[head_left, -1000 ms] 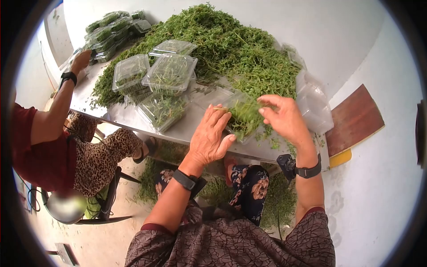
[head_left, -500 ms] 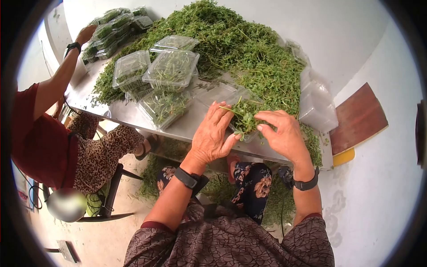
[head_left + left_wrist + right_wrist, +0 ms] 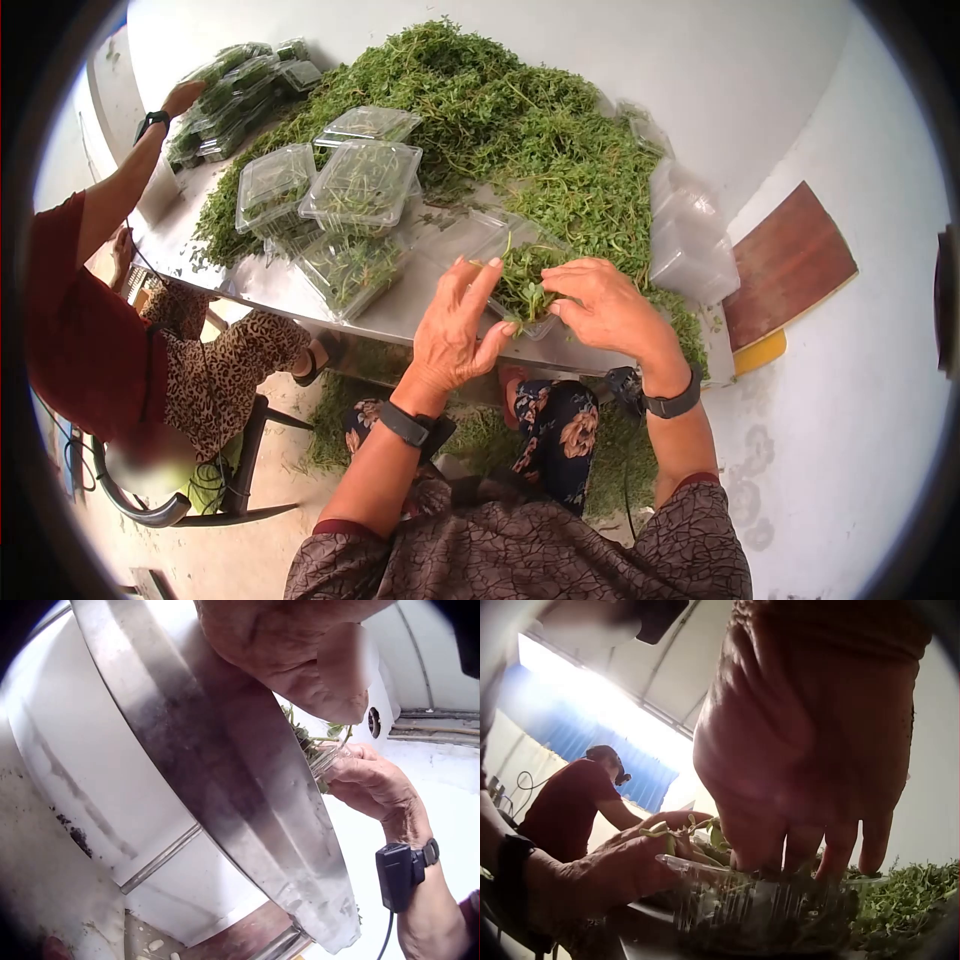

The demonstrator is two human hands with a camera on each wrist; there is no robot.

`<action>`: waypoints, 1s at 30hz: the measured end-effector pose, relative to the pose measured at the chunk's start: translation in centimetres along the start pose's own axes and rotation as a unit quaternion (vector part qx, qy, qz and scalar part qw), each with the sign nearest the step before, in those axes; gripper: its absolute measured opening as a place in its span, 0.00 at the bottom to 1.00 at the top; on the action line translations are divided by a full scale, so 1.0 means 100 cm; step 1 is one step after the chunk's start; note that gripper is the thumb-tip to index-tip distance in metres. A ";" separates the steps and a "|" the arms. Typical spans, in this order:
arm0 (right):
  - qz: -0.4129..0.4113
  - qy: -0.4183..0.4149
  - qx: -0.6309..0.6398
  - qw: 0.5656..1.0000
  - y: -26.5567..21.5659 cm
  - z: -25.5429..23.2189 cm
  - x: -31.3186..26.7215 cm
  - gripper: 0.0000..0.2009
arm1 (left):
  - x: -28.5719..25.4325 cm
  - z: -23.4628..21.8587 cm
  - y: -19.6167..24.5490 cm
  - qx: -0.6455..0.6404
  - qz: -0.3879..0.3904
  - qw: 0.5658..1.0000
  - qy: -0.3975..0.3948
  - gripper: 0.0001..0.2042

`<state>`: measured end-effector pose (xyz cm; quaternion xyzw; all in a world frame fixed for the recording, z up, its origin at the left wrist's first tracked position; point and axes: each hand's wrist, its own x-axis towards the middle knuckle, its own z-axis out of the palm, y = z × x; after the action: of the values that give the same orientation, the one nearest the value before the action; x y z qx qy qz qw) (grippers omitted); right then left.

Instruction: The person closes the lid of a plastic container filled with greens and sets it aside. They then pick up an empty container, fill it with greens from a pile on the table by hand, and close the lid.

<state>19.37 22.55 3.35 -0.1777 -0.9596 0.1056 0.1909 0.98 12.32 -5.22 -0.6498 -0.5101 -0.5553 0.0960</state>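
Observation:
A clear plastic clamshell box (image 3: 540,330) stands near the table's front edge, filled with leafy green sprigs (image 3: 525,280). My left hand (image 3: 450,330) is at its left side, fingers extended and thumb spread by the near rim. From the right, my right hand (image 3: 605,308) reaches over the box. In the right wrist view, that hand's fingers (image 3: 840,847) point down into the greens inside the clear wall (image 3: 705,892). Some stems stick up over the rim beside the left hand (image 3: 622,862). The box's open lid (image 3: 460,238) lies flat behind it.
A large heap of greens (image 3: 520,120) covers the table's back. Filled clear boxes (image 3: 362,185) are stacked at left, and more packed boxes (image 3: 235,95) stand farther back. Stacked empty boxes (image 3: 690,240) are at right. Another person (image 3: 95,300) sits at left, arm over the far stack.
My right hand has come down and left onto the greens, which were blurred in motion earlier. My left hand stays by the box. The other person's arm has reached toward the far stack.

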 end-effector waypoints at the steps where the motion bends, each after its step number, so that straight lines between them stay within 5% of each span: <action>1: 0.003 0.006 0.024 1.000 0.002 -0.002 0.000 0.13 | 0.000 -0.002 -0.001 0.025 0.000 0.999 -0.034 0.28; 3: 0.006 0.010 0.048 0.999 0.009 -0.008 -0.001 0.14 | 0.000 -0.002 -0.002 0.050 0.000 0.997 -0.067 0.27; 6: 0.192 0.054 0.065 0.978 0.000 -0.033 0.012 0.15 | -0.001 -0.002 -0.004 0.058 -0.001 0.996 -0.070 0.26; 7: 0.192 0.054 0.064 0.978 0.006 -0.035 0.018 0.15 | -0.002 -0.002 -0.003 0.060 -0.005 0.996 -0.068 0.25; 12: 0.288 0.075 -0.090 0.951 0.058 -0.031 0.048 0.20 | 0.002 -0.002 -0.006 0.082 0.031 0.994 -0.068 0.23; 19: 0.299 0.022 -0.170 0.939 0.107 -0.002 0.077 0.18 | 0.007 -0.005 -0.003 0.059 0.031 0.993 -0.093 0.21; 25: 0.255 0.024 -0.269 0.928 0.136 0.019 0.085 0.05 | 0.008 -0.004 -0.004 0.060 0.030 0.994 -0.092 0.21; 30: 0.221 0.116 -0.255 0.934 0.127 0.006 0.080 0.01 | 0.009 -0.006 -0.004 0.051 0.024 0.994 -0.094 0.21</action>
<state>15.99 37.15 2.00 -0.4388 -0.8621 -0.1245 0.2208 0.22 12.61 -4.44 -0.7052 -0.5289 -0.4628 0.0938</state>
